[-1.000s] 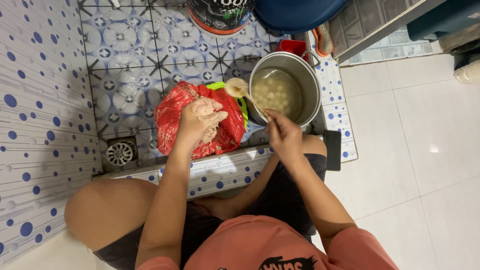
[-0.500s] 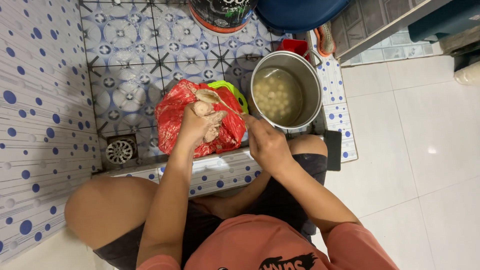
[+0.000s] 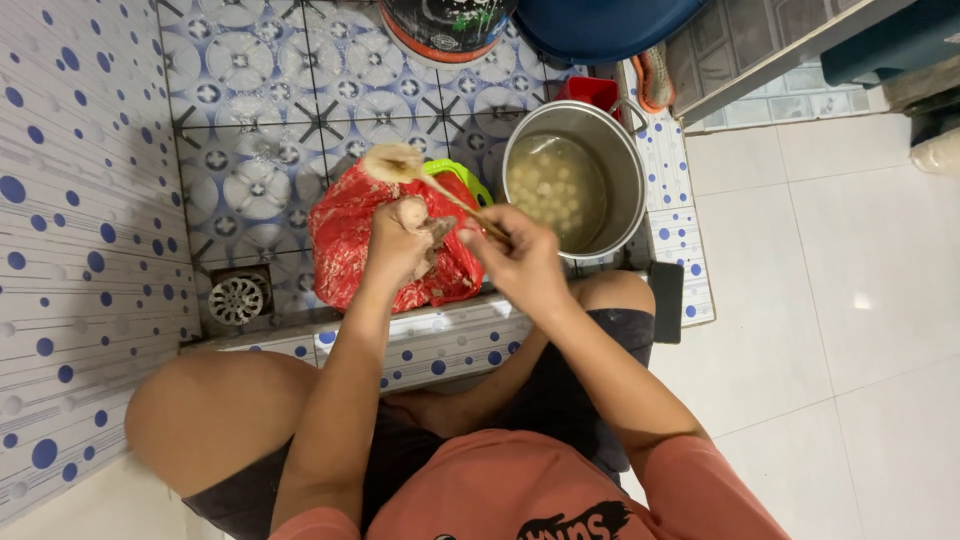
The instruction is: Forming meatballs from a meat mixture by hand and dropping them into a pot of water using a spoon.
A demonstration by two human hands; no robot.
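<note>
From the head view, the person squats at a low tiled ledge [image 3: 430, 335] dotted with blue, knees spread to either side. The left hand [image 3: 400, 245] is curled shut around a pale lump of paste-like mix [image 3: 412, 212] that bulges out above the closed fingers. This hand hovers over a red plastic bag [image 3: 350, 240], which lies on the patterned blue floor tiles [image 3: 260, 120] just left of a round steel pot [image 3: 590, 165].

The right hand [image 3: 515, 255] pinches the handle of a long spoon [image 3: 425, 180], its pale, coated bowl raised above the top edge of the red bag, left of the pot. The two hands sit close together, nearly touching, just left of the pot's rim.

The pot holds cloudy broth with many small pale balls [image 3: 555, 195] floating in it. A green rim [image 3: 460, 178] peeks out between the bag and the pot. A round metal floor drain [image 3: 237, 298] sits well left of the pot, beyond the bag.
</note>
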